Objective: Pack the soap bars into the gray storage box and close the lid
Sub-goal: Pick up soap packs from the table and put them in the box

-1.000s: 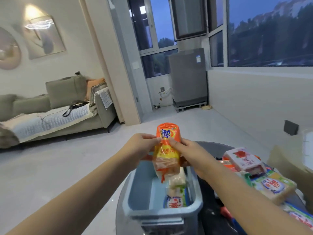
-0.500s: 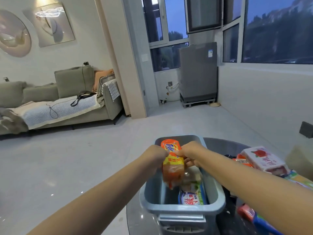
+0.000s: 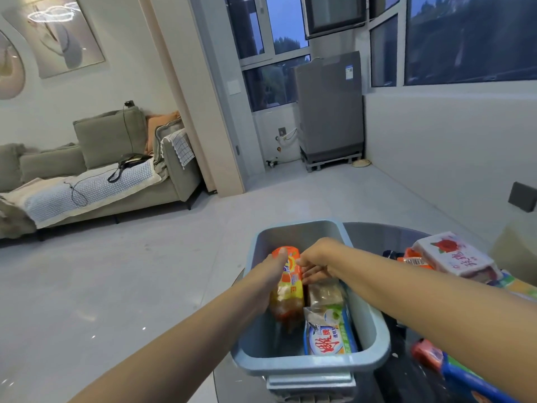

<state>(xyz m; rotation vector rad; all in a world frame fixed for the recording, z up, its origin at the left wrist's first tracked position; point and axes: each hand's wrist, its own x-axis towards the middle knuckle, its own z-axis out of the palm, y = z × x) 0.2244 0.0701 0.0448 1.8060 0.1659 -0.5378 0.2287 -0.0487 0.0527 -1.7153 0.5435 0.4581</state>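
Down inside the gray storage box (image 3: 374,324), orange soap pack (image 3: 287,289) gripped between left hand (image 3: 271,269) and right hand (image 3: 315,261).

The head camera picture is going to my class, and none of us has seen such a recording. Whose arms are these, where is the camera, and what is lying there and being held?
There is no machine. A person wears a wide-angle camera on the head, looking forward and down, so both arms reach in from below. The left hand grips an orange soap pack inside the gray box; the right hand touches its top. A blue-and-white soap pack lies in the box. On the dark table to the right lies a pink soap pack with others.
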